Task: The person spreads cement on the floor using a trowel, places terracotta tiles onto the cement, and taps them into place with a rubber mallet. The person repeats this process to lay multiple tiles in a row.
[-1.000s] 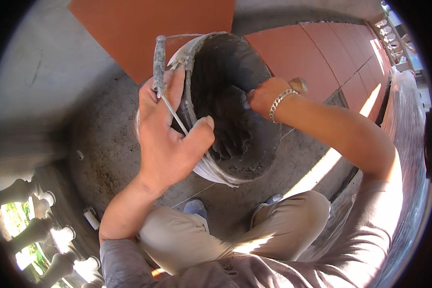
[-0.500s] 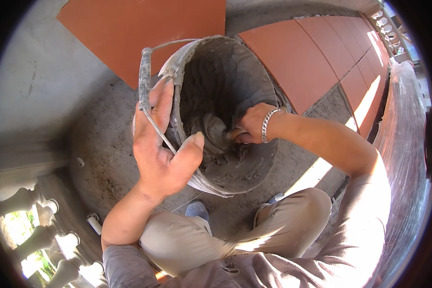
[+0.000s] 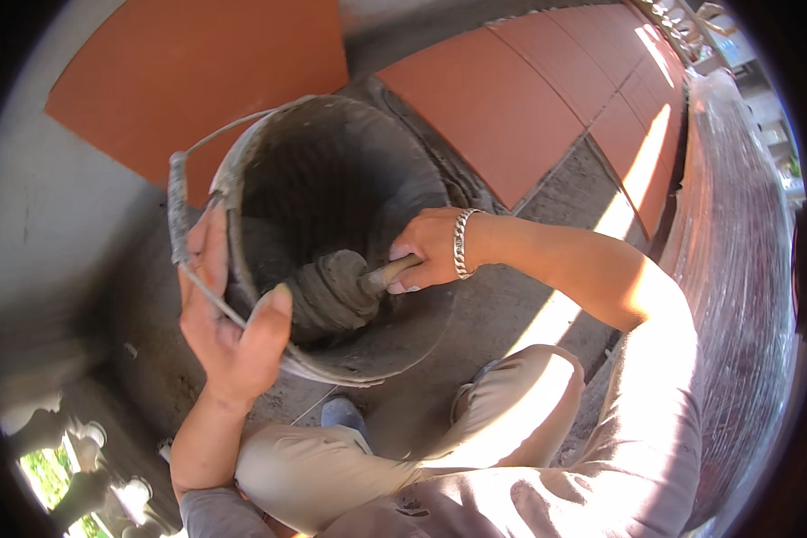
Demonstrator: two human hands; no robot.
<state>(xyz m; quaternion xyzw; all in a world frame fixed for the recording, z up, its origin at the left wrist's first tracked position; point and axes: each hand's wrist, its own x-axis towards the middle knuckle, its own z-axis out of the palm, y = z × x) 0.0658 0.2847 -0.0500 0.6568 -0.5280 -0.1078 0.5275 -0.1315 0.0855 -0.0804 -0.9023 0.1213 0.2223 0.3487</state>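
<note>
A grey, mortar-smeared bucket (image 3: 412,175) is tipped with its mouth toward me. My left hand (image 3: 220,332) clasps its left side, fingers outside and thumb at the rim. The wire bail with its crusted grip (image 3: 177,202) passes over that hand. At the bucket's mouth my right hand (image 3: 432,247), a chain bracelet at its wrist, is closed round the handle of a trowel (image 3: 394,271). A thick lump of wet grey mortar (image 3: 332,291) covers the trowel's blade, which is hidden beneath it. More mortar coats the bucket's inner wall.
Terracotta tiles (image 3: 484,103) are laid on the floor at the far right. One large loose tile (image 3: 206,72) stands by the wall at far left. A plastic-wrapped stack (image 3: 735,296) rises along my right side. Balusters (image 3: 85,498) line the lower left.
The trowel has come up from deep in the bucket with a lump of mortar on it. The view has shifted, so bucket and hands appear farther left.
</note>
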